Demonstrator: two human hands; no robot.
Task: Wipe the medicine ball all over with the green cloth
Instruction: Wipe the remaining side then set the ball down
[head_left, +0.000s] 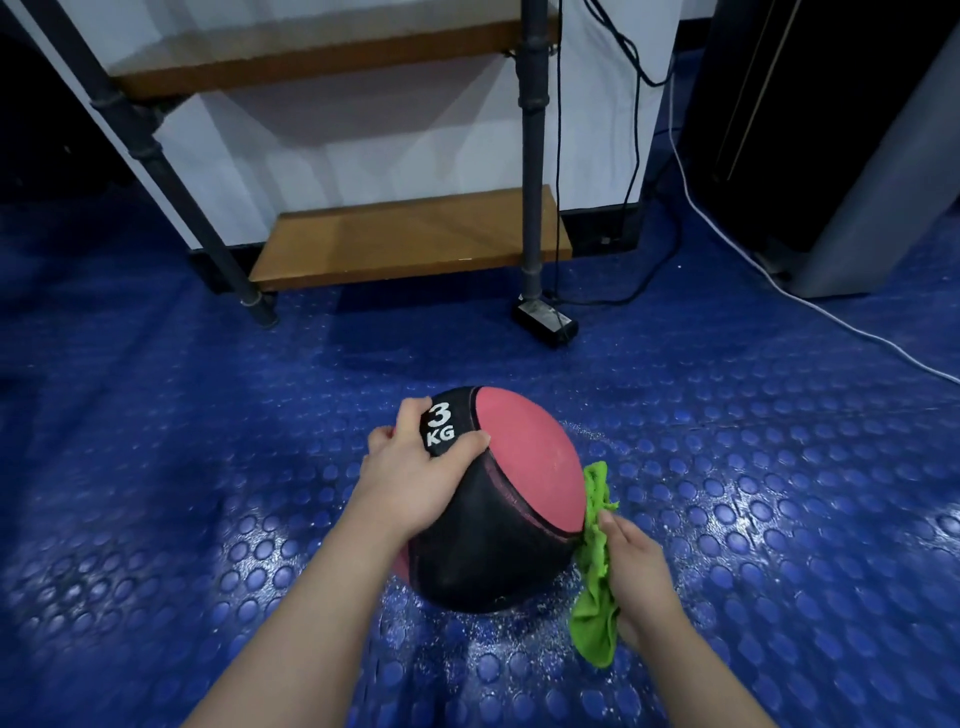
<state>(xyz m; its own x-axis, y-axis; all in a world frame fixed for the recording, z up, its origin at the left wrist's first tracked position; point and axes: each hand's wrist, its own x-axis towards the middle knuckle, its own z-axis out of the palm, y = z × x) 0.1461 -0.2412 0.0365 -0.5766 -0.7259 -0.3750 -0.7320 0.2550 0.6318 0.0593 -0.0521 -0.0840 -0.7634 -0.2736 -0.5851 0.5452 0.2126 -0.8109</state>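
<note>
A red and black medicine ball (511, 493) marked "3 KG" rests on the blue studded floor in the lower middle of the head view. My left hand (410, 475) grips its upper left side, fingers spread over the black panel beside the label. My right hand (641, 574) holds a bunched green cloth (597, 561) pressed against the ball's right side, where the red panel meets the black one. The cloth's lower end hangs free below my hand. The ball's underside and far side are hidden.
A shelf rack with dark pipe legs (532, 156) and wooden boards (410, 239) stands behind the ball. A black power adapter (545, 322) with cables lies by the right leg. A white cable (810, 306) crosses the floor at right, next to a grey cabinet (857, 208).
</note>
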